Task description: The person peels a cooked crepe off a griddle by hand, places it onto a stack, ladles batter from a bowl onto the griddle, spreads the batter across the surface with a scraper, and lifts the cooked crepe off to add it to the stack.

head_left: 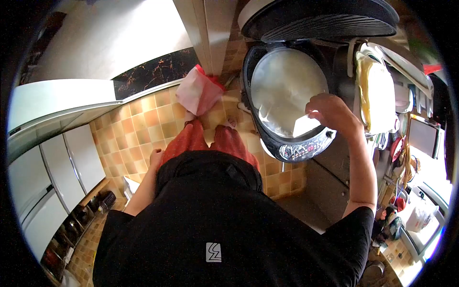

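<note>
On the right, my right hand [330,111] is closed on a white flat piece [305,125] over the near right part of a round pan. The pan [287,88] belongs to a black electric cooker whose lid [320,21] stands raised behind it. A pale, whitish layer covers the pan's surface. At the cooker's front, a control panel [302,151] shows lit red marks. My left hand [156,155] hangs down at my left side, by my red trousers; its fingers are mostly hidden and too small to read.
A red and white bag [199,91] lies on the tiled floor [143,119] ahead of my feet. White cabinets [62,167] stand at the left. Right of the cooker are a tray with a yellow and white cloth-like item [377,95] and racked dishes.
</note>
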The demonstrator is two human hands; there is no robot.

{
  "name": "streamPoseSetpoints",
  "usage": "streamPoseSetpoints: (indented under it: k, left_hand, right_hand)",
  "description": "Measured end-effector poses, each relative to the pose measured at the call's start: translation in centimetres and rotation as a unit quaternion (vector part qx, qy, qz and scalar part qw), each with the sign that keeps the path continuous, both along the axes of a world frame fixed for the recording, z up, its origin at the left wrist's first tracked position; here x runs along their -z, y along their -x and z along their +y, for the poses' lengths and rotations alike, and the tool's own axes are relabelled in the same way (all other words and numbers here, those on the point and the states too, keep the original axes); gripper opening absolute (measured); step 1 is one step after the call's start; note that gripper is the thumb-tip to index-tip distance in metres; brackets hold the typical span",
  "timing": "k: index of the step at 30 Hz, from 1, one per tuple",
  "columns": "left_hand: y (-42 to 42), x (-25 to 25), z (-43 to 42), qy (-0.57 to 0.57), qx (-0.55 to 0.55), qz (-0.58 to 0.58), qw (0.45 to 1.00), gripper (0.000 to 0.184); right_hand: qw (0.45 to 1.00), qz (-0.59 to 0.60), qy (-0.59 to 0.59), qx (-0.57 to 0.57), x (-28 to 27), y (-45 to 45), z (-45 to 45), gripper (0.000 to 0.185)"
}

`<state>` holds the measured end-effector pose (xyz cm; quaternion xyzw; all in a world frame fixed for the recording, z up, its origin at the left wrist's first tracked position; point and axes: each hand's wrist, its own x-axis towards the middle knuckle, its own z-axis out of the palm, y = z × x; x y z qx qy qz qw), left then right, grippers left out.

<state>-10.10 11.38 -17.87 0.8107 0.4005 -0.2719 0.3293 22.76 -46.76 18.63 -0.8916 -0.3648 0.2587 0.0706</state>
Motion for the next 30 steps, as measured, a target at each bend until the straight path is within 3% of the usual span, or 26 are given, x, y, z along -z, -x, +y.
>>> streamPoseSetpoints:
  k: [1,12,16,19,24,30]
  left_hand:
    - [0.4,0.3,0.1,0.001,-0.004,0.001,1.0,0.051]
    - [3.0,-0.3,-0.8,0.0,-0.027,0.02,0.999,0.05]
    - [3.9,0.5,-0.2,0.001,-0.025,0.013,1.0,0.051]
    - [3.8,0.8,0.1,-0.003,-0.015,0.024,1.0,0.05]
    - [4.1,2.2,1.1,0.01,-0.011,0.017,1.0,0.05]
    - [3.2,1.0,0.5,-0.012,-0.008,0.015,1.0,0.051]
  right_hand:
    - [0.998,-0.009,0.05,-0.028,1.0,-0.3,0.1,0.007]
    - [0.994,-0.03,-0.012,-0.107,5.4,-3.8,6.9,0.014]
    - [0.984,-0.136,-0.054,-0.104,7.5,-5.2,7.5,0.014]
    - [0.989,-0.085,-0.114,-0.043,6.9,-6.4,7.0,0.019]
    - [0.966,-0.026,-0.137,0.218,5.1,-6.0,4.8,0.022]
    - [0.94,-0.146,-0.233,0.203,2.1,0.1,4.7,0.011]
